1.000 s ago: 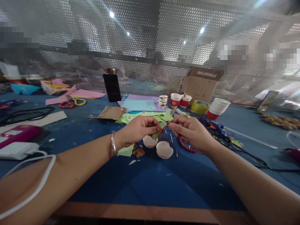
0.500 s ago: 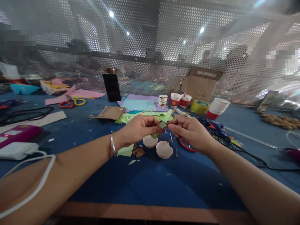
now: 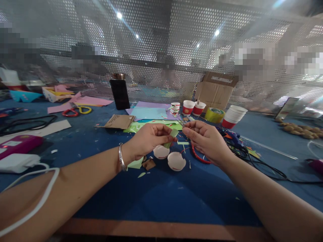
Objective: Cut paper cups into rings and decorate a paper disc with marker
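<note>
My left hand [image 3: 158,136] pinches a small folded piece of pale green paper [image 3: 174,133] between thumb and fingers. Close by on the right, my right hand [image 3: 205,137] is closed around scissors; their thin metal blades [image 3: 181,123] stick out past the fingertips, apart from the paper, and the grip is mostly hidden. A cut green paper strip [image 3: 183,143] lies on the table between the hands. Below them sit two shallow white paper cup bottoms [image 3: 177,161] with torn-looking rims. A red curved piece [image 3: 199,156] shows under my right hand.
Green, blue and purple paper sheets [image 3: 148,111] lie ahead, beside folded cardboard [image 3: 119,121]. Paper cups [image 3: 188,107], yellow tape [image 3: 214,115] and a cup stack [image 3: 234,116] stand at the back right. A glue gun [image 3: 232,136] with black cable is right; red-yellow scissors [image 3: 75,111] are left.
The scissors have drawn back from the paper, with my right hand slightly right and up. A green strip has come off and dropped onto the table; the left hand keeps its piece.
</note>
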Motion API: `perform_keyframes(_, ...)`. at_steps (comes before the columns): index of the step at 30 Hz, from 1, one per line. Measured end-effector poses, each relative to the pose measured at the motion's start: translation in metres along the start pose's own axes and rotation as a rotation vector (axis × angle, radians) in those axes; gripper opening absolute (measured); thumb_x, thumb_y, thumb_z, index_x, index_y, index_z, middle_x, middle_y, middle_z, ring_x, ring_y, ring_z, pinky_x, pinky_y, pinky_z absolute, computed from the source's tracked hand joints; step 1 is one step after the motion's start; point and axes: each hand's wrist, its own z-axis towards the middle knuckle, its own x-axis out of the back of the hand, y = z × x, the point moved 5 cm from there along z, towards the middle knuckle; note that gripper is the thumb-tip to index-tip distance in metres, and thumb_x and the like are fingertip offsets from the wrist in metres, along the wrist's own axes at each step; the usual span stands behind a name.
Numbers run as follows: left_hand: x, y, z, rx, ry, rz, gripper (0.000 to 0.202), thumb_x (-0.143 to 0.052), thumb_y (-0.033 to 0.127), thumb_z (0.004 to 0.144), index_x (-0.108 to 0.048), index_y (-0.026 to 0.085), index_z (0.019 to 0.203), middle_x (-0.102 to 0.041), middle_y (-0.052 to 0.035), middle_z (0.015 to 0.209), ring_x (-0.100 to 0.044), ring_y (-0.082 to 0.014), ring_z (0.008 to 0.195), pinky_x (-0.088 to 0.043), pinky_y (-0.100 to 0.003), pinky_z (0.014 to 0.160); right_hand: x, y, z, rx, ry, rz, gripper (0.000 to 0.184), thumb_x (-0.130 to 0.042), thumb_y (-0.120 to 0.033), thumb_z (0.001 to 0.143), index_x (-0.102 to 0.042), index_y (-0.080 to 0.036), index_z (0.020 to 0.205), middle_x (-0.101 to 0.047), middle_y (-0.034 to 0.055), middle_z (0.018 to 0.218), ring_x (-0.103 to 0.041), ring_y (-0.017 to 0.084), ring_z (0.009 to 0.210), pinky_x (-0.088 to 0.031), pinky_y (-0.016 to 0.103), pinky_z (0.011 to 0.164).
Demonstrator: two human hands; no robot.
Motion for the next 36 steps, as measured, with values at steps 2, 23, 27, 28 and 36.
perform_keyframes(2,-0.001,0.002,-0.001,-0.010,0.005,-0.005,0.037,-0.087,0.032,0.068,-0.064,0.016,0.091,-0.076,-0.0066,0.084,-0.073,-0.0209,0.080,-0.053,-0.031,0.072,-0.001,-0.001,-0.001,0.006,0.011,-0.002,0.037,-0.074,-0.049,0.082,-0.059,-0.019,0.097,-0.055,-0.0073,0.063,-0.033,0.003,0.039,-0.024,0.021,0.036)
perform_keyframes(23,-0.010,0.000,-0.002,-0.055,-0.110,0.045,0.028,-0.078,0.024,0.077,-0.062,0.017,0.098,-0.075,-0.0021,0.076,-0.070,-0.0149,0.072,-0.050,-0.026,0.070,-0.006,-0.001,-0.003,0.128,0.034,-0.024,0.042,-0.080,-0.037,0.076,-0.056,-0.021,0.106,-0.067,0.0004,0.084,-0.055,0.009,0.058,-0.040,0.018,0.040)
perform_keyframes(27,-0.011,-0.003,-0.002,0.024,-0.157,0.029,0.031,-0.078,0.020,0.075,-0.060,0.017,0.100,-0.076,-0.0029,0.078,-0.072,-0.0161,0.077,-0.052,-0.028,0.076,-0.004,-0.001,-0.002,0.147,0.057,-0.037,0.041,-0.079,-0.034,0.076,-0.055,-0.020,0.106,-0.068,0.0018,0.086,-0.059,0.012,0.068,-0.041,0.019,0.044)
perform_keyframes(28,-0.012,-0.004,-0.002,0.043,-0.174,0.041,0.031,-0.078,0.020,0.075,-0.060,0.017,0.100,-0.076,-0.0032,0.077,-0.072,-0.0161,0.075,-0.052,-0.028,0.074,-0.003,-0.001,-0.002,0.152,0.066,-0.038,0.041,-0.079,-0.033,0.076,-0.055,-0.020,0.106,-0.068,0.0019,0.087,-0.060,0.012,0.069,-0.041,0.020,0.045)
perform_keyframes(36,-0.006,-0.009,-0.002,0.116,-0.267,0.095,0.034,-0.080,0.030,0.074,-0.058,0.019,0.097,-0.077,-0.0060,0.078,-0.070,-0.0158,0.064,-0.051,-0.026,0.062,0.004,-0.001,-0.001,0.161,0.099,-0.050,0.040,-0.079,-0.028,0.076,-0.055,-0.020,0.106,-0.066,-0.0016,0.081,-0.058,0.011,0.065,-0.039,0.021,0.046)
